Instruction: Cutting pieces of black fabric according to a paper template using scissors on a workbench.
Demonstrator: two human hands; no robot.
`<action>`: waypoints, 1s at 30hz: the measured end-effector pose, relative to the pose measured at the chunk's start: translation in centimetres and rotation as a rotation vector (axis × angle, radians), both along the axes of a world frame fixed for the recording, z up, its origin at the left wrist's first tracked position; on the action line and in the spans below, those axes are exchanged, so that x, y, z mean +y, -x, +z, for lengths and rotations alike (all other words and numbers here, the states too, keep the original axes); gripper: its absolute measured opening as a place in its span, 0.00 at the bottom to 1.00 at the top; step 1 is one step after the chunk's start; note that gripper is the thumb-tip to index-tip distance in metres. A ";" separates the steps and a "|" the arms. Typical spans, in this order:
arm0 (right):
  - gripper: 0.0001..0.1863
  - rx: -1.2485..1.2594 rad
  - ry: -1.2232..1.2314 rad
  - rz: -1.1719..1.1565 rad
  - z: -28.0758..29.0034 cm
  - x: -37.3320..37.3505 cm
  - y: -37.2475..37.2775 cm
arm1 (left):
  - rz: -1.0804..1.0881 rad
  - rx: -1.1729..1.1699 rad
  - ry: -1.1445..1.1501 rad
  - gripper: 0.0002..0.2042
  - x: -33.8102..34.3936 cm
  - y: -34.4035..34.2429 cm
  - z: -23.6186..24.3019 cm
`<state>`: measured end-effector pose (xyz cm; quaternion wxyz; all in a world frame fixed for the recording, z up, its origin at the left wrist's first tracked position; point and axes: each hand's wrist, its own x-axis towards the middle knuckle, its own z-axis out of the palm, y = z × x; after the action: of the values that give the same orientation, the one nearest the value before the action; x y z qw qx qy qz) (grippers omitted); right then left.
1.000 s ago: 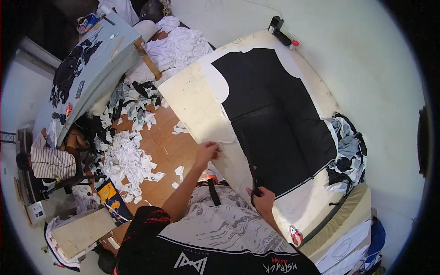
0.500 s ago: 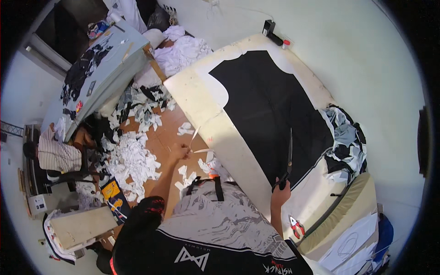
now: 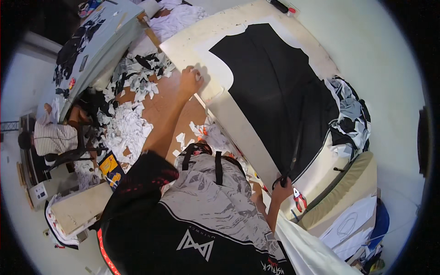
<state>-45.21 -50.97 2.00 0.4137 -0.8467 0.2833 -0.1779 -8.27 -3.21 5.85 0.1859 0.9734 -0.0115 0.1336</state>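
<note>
My left hand (image 3: 191,80) is raised to the left edge of the cream work table (image 3: 185,46), fingers curled; what they grip, if anything, is too small to make out. My right hand (image 3: 282,190) grips black scissors (image 3: 289,167) at the table's near edge, long blades pointing away over a black fabric panel (image 3: 266,101) shaped like a garment piece. White sheet material (image 3: 219,66) shows round the panel's upper edges. Red-handled pliers (image 3: 300,199) lie just right of my right hand.
A bundle of grey, white and black cloth (image 3: 350,114) hangs at the table's right. Left are a blue-grey table (image 3: 105,32), a seated person in stripes (image 3: 55,137) and white scraps (image 3: 123,128) piled on the floor. A padded roll (image 3: 334,192) is at the near right.
My left hand has moved forward from low beside the table, where it held pale strips, up to the table's edge. My right hand with the scissors has shifted slightly right. The view has shifted.
</note>
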 end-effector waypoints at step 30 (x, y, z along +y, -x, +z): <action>0.19 0.283 -1.266 0.149 1.4 33.3 -16.1 | -0.212 0.068 -0.163 0.54 2.2 -7.7 -6.0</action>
<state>-29.11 -17.72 3.38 0.8024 -0.4719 0.3254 0.1658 -0.56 -1.01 -0.12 0.1195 0.9825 -0.1190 0.0790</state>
